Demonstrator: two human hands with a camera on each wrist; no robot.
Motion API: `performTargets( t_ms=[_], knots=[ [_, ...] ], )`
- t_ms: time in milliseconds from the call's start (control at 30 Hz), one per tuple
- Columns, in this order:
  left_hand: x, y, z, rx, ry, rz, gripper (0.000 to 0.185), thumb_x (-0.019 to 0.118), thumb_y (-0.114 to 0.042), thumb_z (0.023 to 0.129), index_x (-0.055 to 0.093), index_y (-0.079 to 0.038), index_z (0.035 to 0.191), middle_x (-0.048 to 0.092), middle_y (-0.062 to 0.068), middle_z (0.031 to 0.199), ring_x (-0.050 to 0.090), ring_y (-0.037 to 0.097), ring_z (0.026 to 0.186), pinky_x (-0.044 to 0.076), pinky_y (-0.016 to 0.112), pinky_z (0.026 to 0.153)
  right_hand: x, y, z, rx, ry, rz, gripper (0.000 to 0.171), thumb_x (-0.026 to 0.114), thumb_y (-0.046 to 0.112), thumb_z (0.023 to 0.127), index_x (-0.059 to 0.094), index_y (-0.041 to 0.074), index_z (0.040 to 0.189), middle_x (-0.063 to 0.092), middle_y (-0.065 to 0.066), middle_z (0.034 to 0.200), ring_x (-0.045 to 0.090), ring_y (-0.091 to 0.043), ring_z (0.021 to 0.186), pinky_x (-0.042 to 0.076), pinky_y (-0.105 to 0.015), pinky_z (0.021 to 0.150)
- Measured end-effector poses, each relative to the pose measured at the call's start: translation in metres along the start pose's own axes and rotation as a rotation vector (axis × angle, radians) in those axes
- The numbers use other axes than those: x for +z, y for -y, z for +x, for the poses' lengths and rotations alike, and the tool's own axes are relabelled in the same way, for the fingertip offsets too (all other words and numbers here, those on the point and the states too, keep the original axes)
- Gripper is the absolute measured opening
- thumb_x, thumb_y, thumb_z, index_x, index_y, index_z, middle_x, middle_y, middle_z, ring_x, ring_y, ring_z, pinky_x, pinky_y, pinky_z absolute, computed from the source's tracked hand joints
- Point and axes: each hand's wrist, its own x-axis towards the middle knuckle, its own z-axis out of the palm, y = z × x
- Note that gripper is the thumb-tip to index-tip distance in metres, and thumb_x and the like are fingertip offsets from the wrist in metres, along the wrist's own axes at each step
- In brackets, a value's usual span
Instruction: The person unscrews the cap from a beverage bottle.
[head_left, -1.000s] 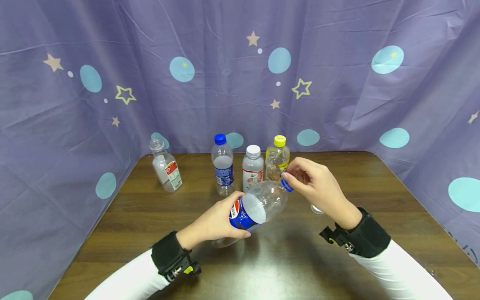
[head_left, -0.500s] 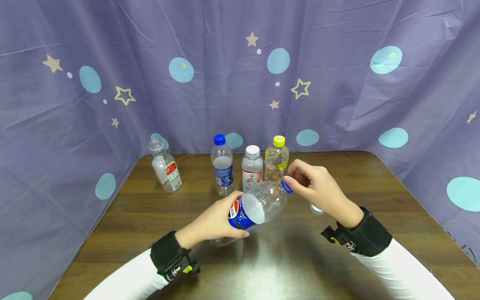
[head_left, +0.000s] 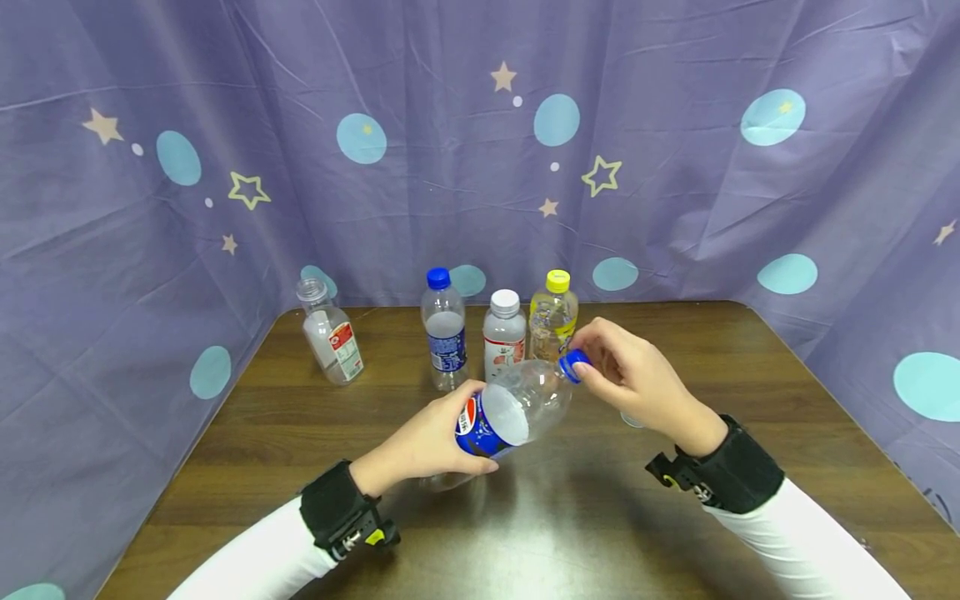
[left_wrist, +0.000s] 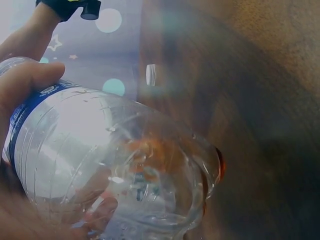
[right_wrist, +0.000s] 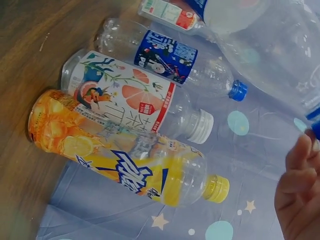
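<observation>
In the head view my left hand (head_left: pixel 438 437) grips a large clear Pepsi bottle (head_left: pixel 532 396) round its blue label. The bottle is tilted above the table, its neck up to the right. At the mouth sits a blue bottle cap (head_left: pixel 574 365), which my right hand (head_left: pixel 633 375) pinches between thumb and fingers. From the left wrist, the bottle's ribbed lower body (left_wrist: pixel 115 155) fills much of the view. The right wrist view catches my right fingers (right_wrist: pixel 300 170) by the cap at the right edge, with the bottle's clear shoulder above.
Behind stand a blue-capped bottle (head_left: pixel 446 333), a white-capped bottle (head_left: pixel 506 333) and a yellow-capped bottle (head_left: pixel 555 321). An uncapped bottle (head_left: pixel 332 342) stands at the back left. A white cap (left_wrist: pixel 151 75) lies on the wooden table (head_left: pixel 300 433), partly hidden by my right hand in the head view.
My right fingers have shifted slightly at the blue cap, and more of the cap's top shows now. The left hand and the Pepsi bottle have stayed nearly still.
</observation>
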Motion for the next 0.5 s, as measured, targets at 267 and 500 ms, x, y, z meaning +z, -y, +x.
performTargets(
  t_ms=[267, 500],
  knots=[
    [0.0015, -0.0021, 0.0008, 0.022, -0.003, 0.022, 0.088, 0.087, -0.039, 0.064, 0.040, -0.017, 0.136, 0.060, 0.001, 0.118, 0.060, 0.014, 0.103, 0.052, 0.033, 0.084, 0.0040, 0.0006, 0.0016, 0.029, -0.097, -0.060, 0.013, 0.073, 0.016, 0.083, 0.062, 0.015, 0.091, 0.047, 0.006, 0.079, 0.040, -0.001, 0.063, 0.031, -0.015, 0.054],
    [0.0006, -0.0047, 0.0008, 0.014, -0.008, -0.001, 0.087, 0.088, -0.037, 0.065, 0.040, -0.019, 0.136, 0.060, 0.001, 0.117, 0.060, 0.014, 0.103, 0.051, 0.032, 0.084, 0.0011, 0.0014, 0.0030, 0.236, 0.001, -0.147, 0.024, 0.068, 0.030, 0.088, 0.051, 0.020, 0.076, 0.040, 0.011, 0.063, 0.038, -0.003, 0.055, 0.029, -0.021, 0.049]
  ],
)
